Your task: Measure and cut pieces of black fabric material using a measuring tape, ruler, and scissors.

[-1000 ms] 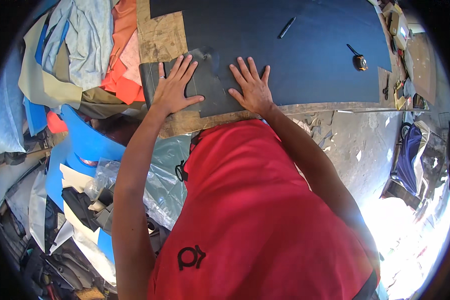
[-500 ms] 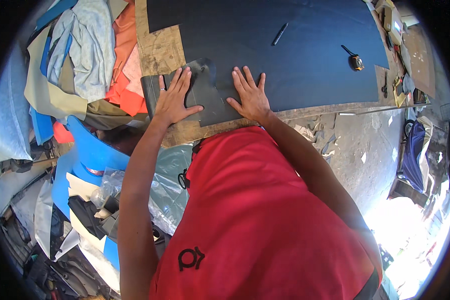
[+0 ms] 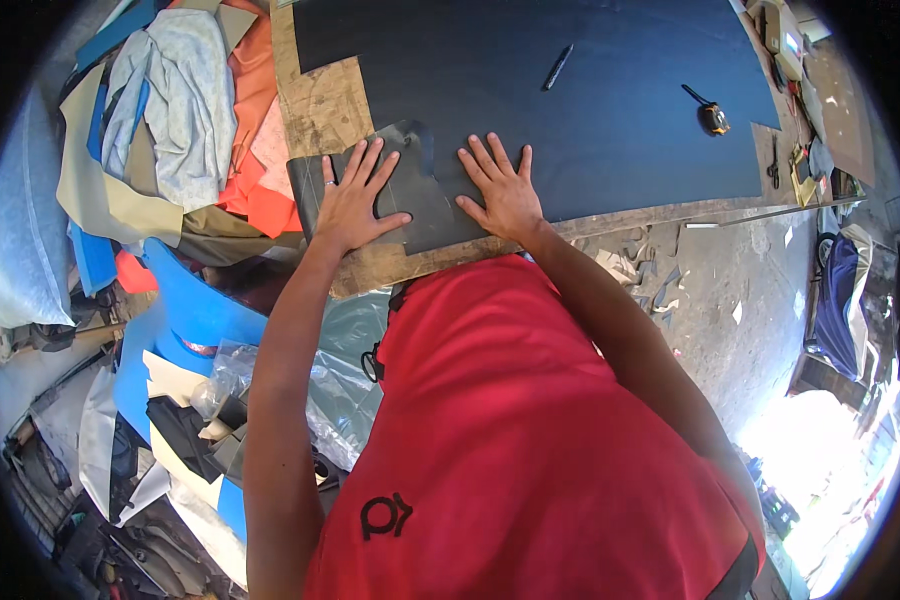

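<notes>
A worn wooden table (image 3: 325, 105) fills the upper part of the view, bare at eleven o'clock from the centre, with a loose heap of cloth and sheet offcuts from eight to ten o'clock, including a pale grey cloth (image 3: 175, 110) and a blue piece (image 3: 195, 300). The black sheet (image 3: 630, 120) lies across the table from twelve to two o'clock.

The left hand (image 3: 348, 215), at ten o'clock, lies palm down with fingers fanned on a dark flap (image 3: 410, 150); whether this is a fold of the sheet or a separate piece, I cannot tell. The right hand (image 3: 507, 200), at one o'clock, is spread flat on the sheet just beside the flap. Neither grips anything.

Pressing well here probably calls for even weight through both palms, fingers wide, so the material lies flat without skidding. The flap's far edge looks curled, so smoothing outward toward it should work better than pushing inward, which could raise a ripple. A pen (image 3: 558, 68) at one o'clock and a tape measure (image 3: 714, 119) at two rest on the sheet; a sudden tug might shift them.
</notes>
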The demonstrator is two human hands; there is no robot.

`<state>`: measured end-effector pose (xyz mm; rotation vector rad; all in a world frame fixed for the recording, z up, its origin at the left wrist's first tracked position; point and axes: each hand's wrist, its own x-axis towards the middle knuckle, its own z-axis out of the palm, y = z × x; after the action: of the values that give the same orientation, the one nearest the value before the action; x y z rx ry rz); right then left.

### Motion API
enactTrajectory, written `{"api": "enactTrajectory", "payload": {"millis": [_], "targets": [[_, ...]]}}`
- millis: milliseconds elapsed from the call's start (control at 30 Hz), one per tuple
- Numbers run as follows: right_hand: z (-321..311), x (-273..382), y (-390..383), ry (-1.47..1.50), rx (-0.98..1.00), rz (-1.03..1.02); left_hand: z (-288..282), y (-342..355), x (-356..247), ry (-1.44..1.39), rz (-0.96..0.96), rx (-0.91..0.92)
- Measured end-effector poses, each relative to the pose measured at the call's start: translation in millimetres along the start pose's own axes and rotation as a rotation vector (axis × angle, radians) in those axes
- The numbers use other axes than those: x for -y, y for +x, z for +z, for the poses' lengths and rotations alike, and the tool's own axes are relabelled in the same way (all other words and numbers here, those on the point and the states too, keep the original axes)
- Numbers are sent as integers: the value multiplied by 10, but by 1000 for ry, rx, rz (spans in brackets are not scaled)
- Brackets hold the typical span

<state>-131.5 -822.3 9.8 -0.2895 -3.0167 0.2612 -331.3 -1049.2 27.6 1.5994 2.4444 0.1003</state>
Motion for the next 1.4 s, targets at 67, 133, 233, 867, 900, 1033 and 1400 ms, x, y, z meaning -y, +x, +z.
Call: {"api": "enactTrajectory", "payload": {"millis": [67,133,233,867,900,1033,1400], "targets": [[7,9,8,4,1,0,4,-17,3,1,-2,0],[13,11,15,8,-1,4,6,-17,10,3,-2,-5],[4,22,9,12,2,10,10,-16,13,9,0,-9],[-16,21,23,61,4,39,26,-8,43,26,21,-23],[-15,19,22,63,-1,39,23,-5,40,26,20,-20],[-1,20,24,75,-12,38,10,-7,37,26,14,-3],[-2,0,38,82,-7,47,1,19,28,16,10,-4]]}}
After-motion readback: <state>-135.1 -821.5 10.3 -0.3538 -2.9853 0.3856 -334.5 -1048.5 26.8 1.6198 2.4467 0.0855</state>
